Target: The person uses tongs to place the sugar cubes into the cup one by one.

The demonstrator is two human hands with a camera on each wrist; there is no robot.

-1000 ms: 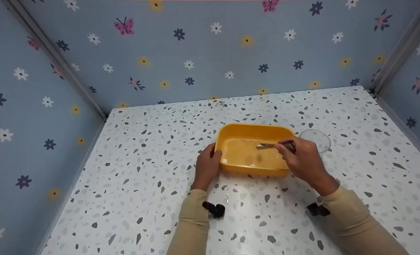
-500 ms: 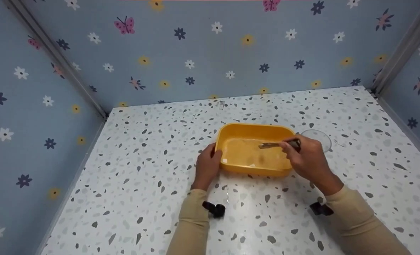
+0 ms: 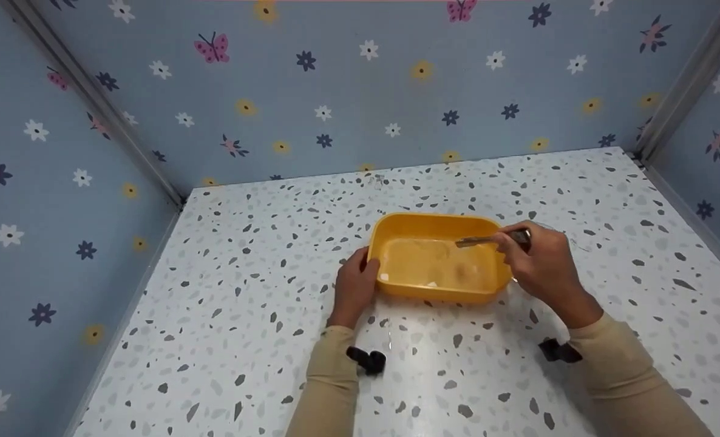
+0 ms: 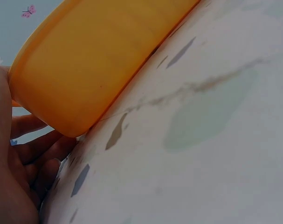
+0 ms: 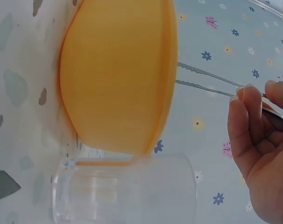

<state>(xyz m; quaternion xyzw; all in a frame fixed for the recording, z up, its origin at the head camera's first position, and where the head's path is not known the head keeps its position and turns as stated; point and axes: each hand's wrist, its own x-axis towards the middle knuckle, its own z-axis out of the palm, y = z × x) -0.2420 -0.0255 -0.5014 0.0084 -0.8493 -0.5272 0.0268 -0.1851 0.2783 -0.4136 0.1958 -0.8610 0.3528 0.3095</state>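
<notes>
A yellow rectangular tub [image 3: 433,295] sits on the speckled table. My left hand [image 3: 356,288] grips its left end, thumb at the rim and fingers along the outer wall; the left wrist view shows those fingers [image 4: 48,144] low against the tub. Over the tub's right side, my right hand [image 3: 542,264] pinches a pair of metal tweezers [image 3: 474,241] pointing left. In the right wrist view the tweezers' serrated arms [image 5: 209,73] stand apart, and I see nothing between them, though the tub's rim hides their ends. Small white bits [image 3: 384,277] lie in the tub.
A clear cup [image 5: 127,191] stands close to the tub's right end; the right hand mostly hides it in the head view. Blue flowered walls [image 3: 366,91] enclose the table [image 3: 244,340] at the back and both sides.
My right hand has shifted right with the tweezers, from above the tub's middle toward its right end, and now covers most of the cup. The left hand and tub stay put.
</notes>
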